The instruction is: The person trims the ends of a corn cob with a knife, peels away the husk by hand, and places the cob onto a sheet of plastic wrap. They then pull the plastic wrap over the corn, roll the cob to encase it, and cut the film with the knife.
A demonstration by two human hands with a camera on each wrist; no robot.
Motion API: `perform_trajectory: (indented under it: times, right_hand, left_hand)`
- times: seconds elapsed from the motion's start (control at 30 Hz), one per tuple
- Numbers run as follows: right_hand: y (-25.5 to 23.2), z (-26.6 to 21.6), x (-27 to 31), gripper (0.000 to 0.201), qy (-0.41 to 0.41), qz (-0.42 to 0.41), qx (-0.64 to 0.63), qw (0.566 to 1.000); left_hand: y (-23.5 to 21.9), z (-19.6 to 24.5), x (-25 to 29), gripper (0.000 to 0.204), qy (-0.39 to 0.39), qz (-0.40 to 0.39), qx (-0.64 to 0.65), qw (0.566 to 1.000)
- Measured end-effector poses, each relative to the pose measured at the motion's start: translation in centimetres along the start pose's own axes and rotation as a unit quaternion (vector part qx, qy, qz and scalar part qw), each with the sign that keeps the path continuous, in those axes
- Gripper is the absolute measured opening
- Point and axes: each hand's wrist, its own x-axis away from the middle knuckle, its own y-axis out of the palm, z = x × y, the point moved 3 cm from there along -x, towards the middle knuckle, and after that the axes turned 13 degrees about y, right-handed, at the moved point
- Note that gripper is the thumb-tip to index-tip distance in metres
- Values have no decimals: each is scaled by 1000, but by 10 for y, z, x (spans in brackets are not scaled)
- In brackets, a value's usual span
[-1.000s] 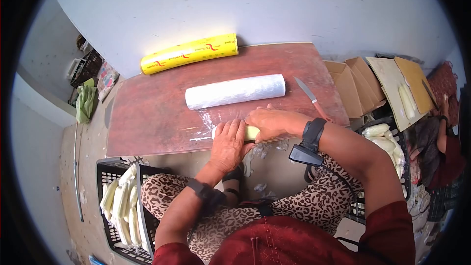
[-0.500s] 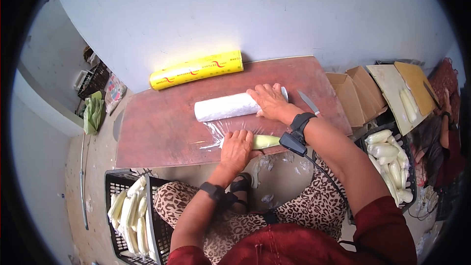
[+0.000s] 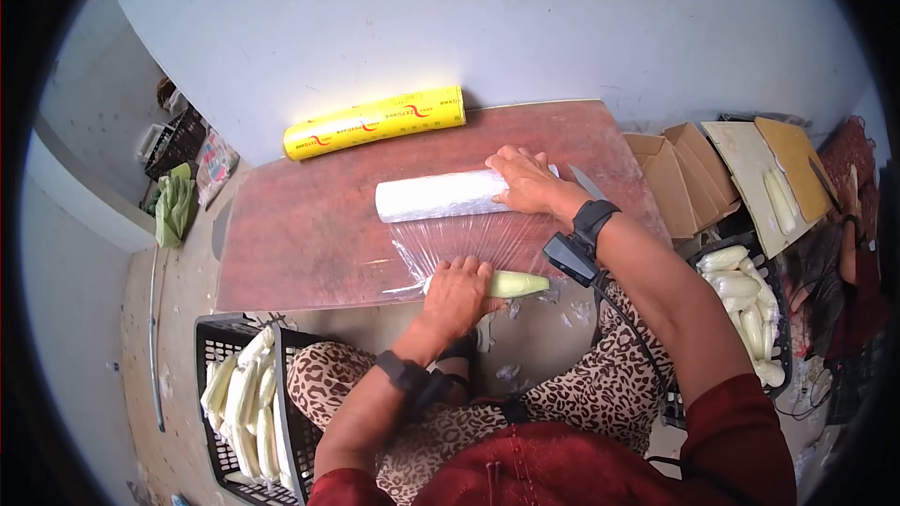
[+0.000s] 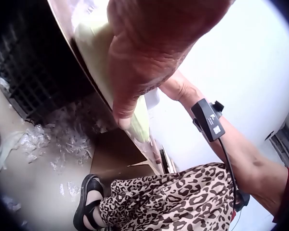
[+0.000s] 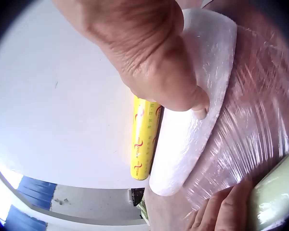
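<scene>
A pale green ear of corn (image 3: 518,284) lies along the table's front edge, its tapered end pointing right. My left hand (image 3: 457,297) grips it, fingers over the top and thumb on the near side. Stretched clear cling film (image 3: 459,244) runs from the corn back to a white cling film roll (image 3: 436,195). My right hand (image 3: 527,180) holds the roll's right end, with the thumb pressing its near side in the right wrist view. A knife (image 3: 588,182) lies just right of that hand, partly hidden by the arm.
A yellow printed roll (image 3: 375,122) lies at the table's back edge by the wall. Black crates of wrapped corn stand on the floor, one crate (image 3: 286,384) at left, another (image 3: 783,319) at right. Cardboard boxes (image 3: 680,178) sit right of the table; another person's arm (image 3: 848,244) shows beyond.
My right hand has left the corn and moved up and right onto the white roll. Film now stretches wider between roll and corn. My left hand stays on the corn.
</scene>
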Motion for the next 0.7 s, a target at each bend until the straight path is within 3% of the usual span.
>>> perform_trajectory:
  times: [0.07, 0.17, 0.27, 0.47, 0.57, 0.7]
  right_hand:
    - [-3, -6, 1, 41, -12, 56, 9, 998]
    - [4, -15, -3, 28, -70, 64, 62, 994]
    - [15, -17, 0, 32, -107, 97, 108, 984]
    - [9, -21, 11, 55, -86, 110, 97, 985]
    - [8, -9, 10, 63, -51, 155, 116, 980]
    - [-1, -5, 0, 59, -17, 91, 105, 990]
  left_hand:
    - [-5, 1, -1, 49, -2, 25, -6, 1000]
    - [-8, 2, -2, 47, -12, 29, 6, 1000]
    - [-6, 1, -1, 47, -8, 16, 11, 1000]
    - [-6, -2, -2, 49, 12, 23, 15, 1000]
    - [-8, -3, -4, 50, 9, 48, 35, 998]
    - [-9, -7, -5, 50, -6, 55, 54, 997]
